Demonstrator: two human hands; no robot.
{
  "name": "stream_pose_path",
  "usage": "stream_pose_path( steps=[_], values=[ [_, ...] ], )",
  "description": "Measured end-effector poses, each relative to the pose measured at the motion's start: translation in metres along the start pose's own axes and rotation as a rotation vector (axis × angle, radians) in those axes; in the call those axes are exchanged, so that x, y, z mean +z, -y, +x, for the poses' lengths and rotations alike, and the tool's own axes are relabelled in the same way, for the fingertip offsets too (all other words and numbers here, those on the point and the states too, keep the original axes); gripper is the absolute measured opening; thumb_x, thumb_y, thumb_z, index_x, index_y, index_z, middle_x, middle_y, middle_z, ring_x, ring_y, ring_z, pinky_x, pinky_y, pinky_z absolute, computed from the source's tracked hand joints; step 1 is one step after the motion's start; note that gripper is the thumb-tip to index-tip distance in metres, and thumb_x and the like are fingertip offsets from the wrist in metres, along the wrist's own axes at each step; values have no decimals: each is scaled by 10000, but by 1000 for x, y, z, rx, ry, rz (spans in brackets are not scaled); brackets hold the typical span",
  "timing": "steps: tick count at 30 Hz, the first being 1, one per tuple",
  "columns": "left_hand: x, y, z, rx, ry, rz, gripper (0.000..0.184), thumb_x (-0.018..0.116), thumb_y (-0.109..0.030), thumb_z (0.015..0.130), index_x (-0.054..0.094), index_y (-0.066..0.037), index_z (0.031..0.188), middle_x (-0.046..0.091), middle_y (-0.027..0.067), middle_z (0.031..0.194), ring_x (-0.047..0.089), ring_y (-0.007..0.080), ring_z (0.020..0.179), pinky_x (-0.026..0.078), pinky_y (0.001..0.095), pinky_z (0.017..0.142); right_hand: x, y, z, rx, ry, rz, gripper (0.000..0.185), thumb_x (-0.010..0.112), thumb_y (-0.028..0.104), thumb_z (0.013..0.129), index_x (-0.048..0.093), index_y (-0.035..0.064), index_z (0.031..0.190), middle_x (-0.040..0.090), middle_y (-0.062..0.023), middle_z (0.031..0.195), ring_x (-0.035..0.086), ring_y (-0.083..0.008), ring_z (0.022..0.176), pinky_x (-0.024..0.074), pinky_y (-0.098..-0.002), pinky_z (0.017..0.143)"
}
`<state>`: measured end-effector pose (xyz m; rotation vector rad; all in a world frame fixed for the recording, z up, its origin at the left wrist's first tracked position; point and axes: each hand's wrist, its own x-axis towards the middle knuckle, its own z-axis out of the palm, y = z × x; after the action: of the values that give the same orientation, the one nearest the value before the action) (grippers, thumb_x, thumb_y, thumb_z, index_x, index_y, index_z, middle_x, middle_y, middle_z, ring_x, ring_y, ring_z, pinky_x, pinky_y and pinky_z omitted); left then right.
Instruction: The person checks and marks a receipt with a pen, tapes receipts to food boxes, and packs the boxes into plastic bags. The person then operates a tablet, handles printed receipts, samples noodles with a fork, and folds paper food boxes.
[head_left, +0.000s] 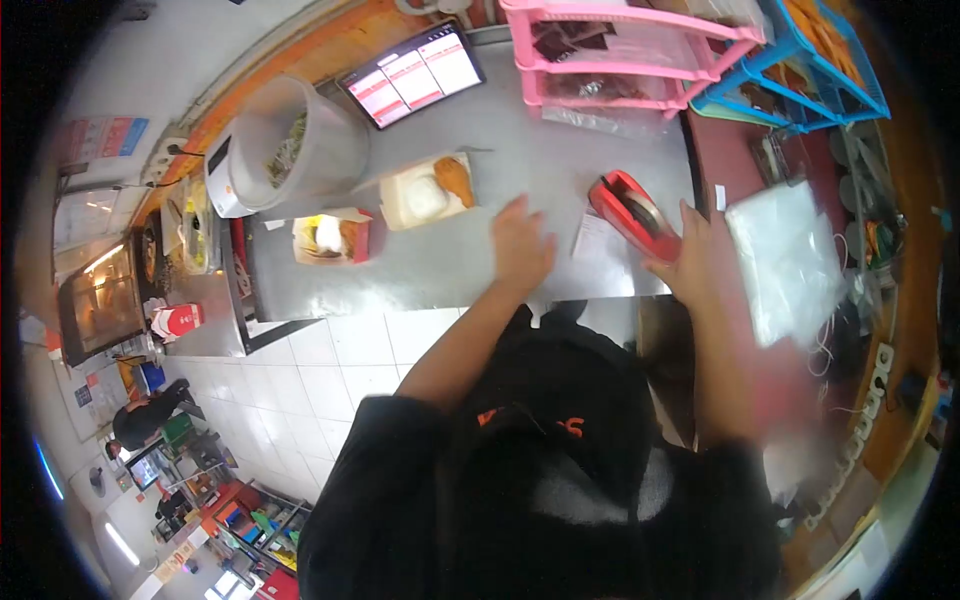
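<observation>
watching from my end, i have the red tape dispenser (636, 216) on the steel counter (430, 270), right beside my right hand (690, 258), and that's the nearer of the two. its long axis runs on a slant, far end off to the left, near end pointing back into the gap between thumb and fingers. the thumb sits at that near end, fingers reaching forward along the right side; whether they're pressing on it, i can't tell from here. over to the left, my left hand (523, 245) is spread wide, nothing in it, apart from the dispenser. between them, a white slip (590, 238) lies beside the dispenser's left side. further left, there's an open food box (398, 207), and a stack of clear bags (775, 250) sits right of my right hand.
</observation>
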<state>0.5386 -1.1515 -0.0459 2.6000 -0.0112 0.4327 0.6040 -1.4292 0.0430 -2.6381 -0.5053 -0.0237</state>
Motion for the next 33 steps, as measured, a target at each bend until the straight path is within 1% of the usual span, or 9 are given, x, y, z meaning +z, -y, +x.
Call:
stream_pose_path(
  steps=[3, 6, 7, 8, 10, 12, 20, 30, 33],
  values=[
    [-59, 91, -9, -190, -605, 140, 420, 648, -243, 783, 532, 1, 1106, 462, 248, 1210, 402, 397, 1187, 290, 526, 1008, 52, 35, 31, -126, -170, 254, 729, 778, 143, 667, 448, 46, 1310, 519, -192, 1206, 488, -367, 1128, 409, -467, 939],
    [-136, 186, 5, -273, -596, 469, 577, 607, -234, 768, 472, 43, 1256, 540, 216, 1224, 485, 385, 1158, 344, 474, 1016, 97, 127, 84, -13, -61, 437, 504, 670, 105, 751, 510, 65, 1228, 520, -151, 1195, 546, -323, 1021, 449, -441, 881],
    [-166, 176, 20, -286, -316, 379, 567, 626, -217, 748, 499, 32, 1241, 568, 226, 1179, 534, 371, 1099, 382, 461, 985, 163, 137, 113, -293, -344, 606, 459, 676, 161, 736, 561, 63, 1170, 558, -170, 1132, 564, -328, 987, 457, -428, 882],
    [-196, 164, 36, -308, -39, 277, 559, 644, -201, 727, 527, 22, 1227, 596, 236, 1135, 584, 356, 1040, 420, 449, 955, 122, 178, 136, -145, 113, 486, 438, 689, 167, 683, 599, 49, 1095, 597, -203, 1018, 572, -355, 962, 465, -433, 871],
    [-186, 228, 63, -234, 304, 424, 429, 626, -246, 776, 629, -14, 1137, 671, 183, 986, 634, 366, 916, 489, 425, 843, 203, 200, 157, -261, -261, 613, 434, 660, 134, 618, 608, 35, 1038, 619, -207, 947, 581, -370, 963, 475, -454, 827],
    [-170, 255, 81, -218, 462, 401, 276, 527, -263, 867, 670, -94, 1032, 670, 160, 937, 636, 352, 882, 467, 486, 758, 185, 213, 167, -150, 253, 317, 458, 625, 65, 624, 607, 94, 1082, 632, -172, 981, 607, -335, 948, 478, -465, 839],
    [-186, 177, 106, 67, 548, 384, 221, 582, -213, 857, 676, -43, 964, 671, 175, 900, 643, 335, 751, 481, 410, 660, 138, 191, 115, 94, 192, 277, 153, 603, 174, 735, 673, 115, 857, 668, -98, 830, 653, -302, 849, 526, -410, 708],
    [-110, 222, -6, 313, 718, -198, 764, 565, -233, 848, 181, 83, 1429, 254, 327, 1438, 290, 422, 1338, 246, 430, 1102, 221, 175, 17, 102, -138, 720, 363, 630, 190, 795, 511, 121, 1131, 619, -178, 1014, 611, -355, 943, 485, -427, 783],
    [-97, 213, -9, -27, 785, -625, 897, 572, -381, 863, 62, 73, 1445, 102, 313, 1487, 155, 410, 1389, 154, 426, 1132, 189, 175, 23, 200, 46, 649, 374, 642, 201, 785, 539, 133, 1138, 650, -158, 1003, 635, -328, 928, 494, -416, 792]
  ],
)
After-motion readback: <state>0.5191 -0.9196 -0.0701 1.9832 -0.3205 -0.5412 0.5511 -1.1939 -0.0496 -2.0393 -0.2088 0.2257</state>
